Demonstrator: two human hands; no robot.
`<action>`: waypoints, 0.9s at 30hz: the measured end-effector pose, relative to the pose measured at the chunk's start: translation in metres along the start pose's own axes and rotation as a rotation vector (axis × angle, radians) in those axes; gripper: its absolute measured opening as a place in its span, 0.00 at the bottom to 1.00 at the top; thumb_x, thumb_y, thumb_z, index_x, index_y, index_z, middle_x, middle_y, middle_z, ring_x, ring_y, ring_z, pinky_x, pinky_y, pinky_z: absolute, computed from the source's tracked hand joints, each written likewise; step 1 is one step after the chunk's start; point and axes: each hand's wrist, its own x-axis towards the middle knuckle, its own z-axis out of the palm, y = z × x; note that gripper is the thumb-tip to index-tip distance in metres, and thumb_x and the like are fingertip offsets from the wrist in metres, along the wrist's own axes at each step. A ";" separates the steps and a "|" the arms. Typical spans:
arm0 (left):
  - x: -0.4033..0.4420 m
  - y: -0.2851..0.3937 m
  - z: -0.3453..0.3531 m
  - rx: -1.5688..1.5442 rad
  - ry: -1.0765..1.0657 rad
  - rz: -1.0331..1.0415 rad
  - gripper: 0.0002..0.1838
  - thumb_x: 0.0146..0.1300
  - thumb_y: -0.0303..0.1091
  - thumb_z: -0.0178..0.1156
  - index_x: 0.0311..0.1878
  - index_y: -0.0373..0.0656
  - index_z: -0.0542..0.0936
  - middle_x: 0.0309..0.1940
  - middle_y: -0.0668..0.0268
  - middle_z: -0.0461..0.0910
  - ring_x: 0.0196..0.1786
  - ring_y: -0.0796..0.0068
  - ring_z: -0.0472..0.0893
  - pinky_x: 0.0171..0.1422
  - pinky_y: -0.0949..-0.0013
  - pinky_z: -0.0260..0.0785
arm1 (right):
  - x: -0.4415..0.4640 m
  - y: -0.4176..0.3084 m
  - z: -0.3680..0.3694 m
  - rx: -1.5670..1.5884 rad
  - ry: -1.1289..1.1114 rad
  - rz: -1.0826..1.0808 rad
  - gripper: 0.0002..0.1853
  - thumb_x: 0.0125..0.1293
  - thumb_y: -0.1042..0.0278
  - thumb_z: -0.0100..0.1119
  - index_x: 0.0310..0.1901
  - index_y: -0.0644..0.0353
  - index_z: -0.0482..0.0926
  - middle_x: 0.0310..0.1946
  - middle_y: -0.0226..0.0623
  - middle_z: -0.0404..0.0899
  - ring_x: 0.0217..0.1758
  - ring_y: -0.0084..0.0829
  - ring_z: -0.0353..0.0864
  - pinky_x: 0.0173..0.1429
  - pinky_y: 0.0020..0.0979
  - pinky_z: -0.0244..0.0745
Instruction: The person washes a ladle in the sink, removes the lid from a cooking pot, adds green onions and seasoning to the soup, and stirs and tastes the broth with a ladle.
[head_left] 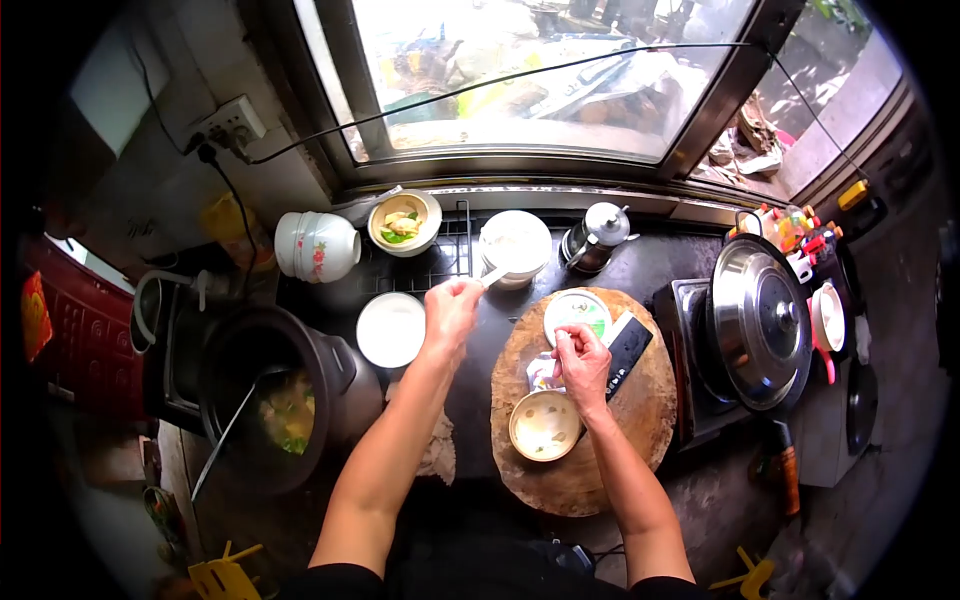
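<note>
My left hand (453,315) is closed on the handle of a white spoon (494,277), whose far end reaches to a white tub (515,243). Over the round wooden board (630,440), my right hand (582,362) is closed in a pinch; what it holds, if anything, is too small to make out. Just beyond it lies a white lid (578,313) with a green print. A cream bowl (545,426) with a little residue sits on the board below the hand. Beside the hand lie a dark cleaver (628,352) and a small packet (544,371).
At left stands a deep dark pot (350,375) of soup with a ladle (222,440). Behind are stacked bowls (318,247), a food bowl (404,223) and a metal pitcher (596,240). A white plate (391,330) lies left; a lidded wok (758,325) stands right.
</note>
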 end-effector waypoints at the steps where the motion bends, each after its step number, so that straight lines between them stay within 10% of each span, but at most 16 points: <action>1: -0.019 0.006 -0.001 -0.066 0.000 0.000 0.07 0.62 0.31 0.63 0.36 0.36 0.82 0.18 0.75 0.70 0.17 0.87 0.65 0.19 0.78 0.54 | -0.002 -0.002 0.004 0.005 -0.017 0.001 0.07 0.68 0.70 0.58 0.42 0.64 0.81 0.22 0.29 0.79 0.17 0.16 0.74 0.20 0.20 0.66; 11: -0.233 0.089 -0.124 -0.196 0.187 0.152 0.06 0.70 0.29 0.57 0.44 0.37 0.79 0.15 0.74 0.68 0.14 0.88 0.60 0.18 0.79 0.50 | -0.034 -0.048 0.077 0.086 -0.238 -0.063 0.06 0.71 0.69 0.57 0.42 0.63 0.78 0.22 0.27 0.75 0.19 0.14 0.70 0.21 0.18 0.66; 16: -0.286 0.100 -0.213 0.772 0.730 0.786 0.04 0.63 0.23 0.63 0.41 0.37 0.81 0.25 0.71 0.73 0.23 0.82 0.71 0.25 0.77 0.62 | -0.051 -0.061 0.125 0.094 -0.342 -0.081 0.06 0.71 0.69 0.58 0.42 0.62 0.78 0.23 0.27 0.76 0.19 0.14 0.70 0.21 0.18 0.66; 19: -0.283 0.073 -0.259 1.469 0.592 0.916 0.08 0.56 0.19 0.65 0.38 0.37 0.80 0.25 0.61 0.73 0.22 0.63 0.75 0.26 0.65 0.68 | -0.059 -0.067 0.151 0.082 -0.395 -0.105 0.06 0.70 0.70 0.59 0.42 0.63 0.79 0.24 0.28 0.77 0.19 0.15 0.71 0.20 0.18 0.65; 27: -0.279 0.105 -0.213 1.185 0.684 0.969 0.08 0.56 0.21 0.67 0.40 0.38 0.82 0.25 0.64 0.77 0.22 0.68 0.77 0.24 0.68 0.69 | -0.063 -0.066 0.161 0.074 -0.386 -0.058 0.06 0.70 0.70 0.58 0.43 0.62 0.79 0.23 0.28 0.77 0.20 0.15 0.72 0.22 0.18 0.66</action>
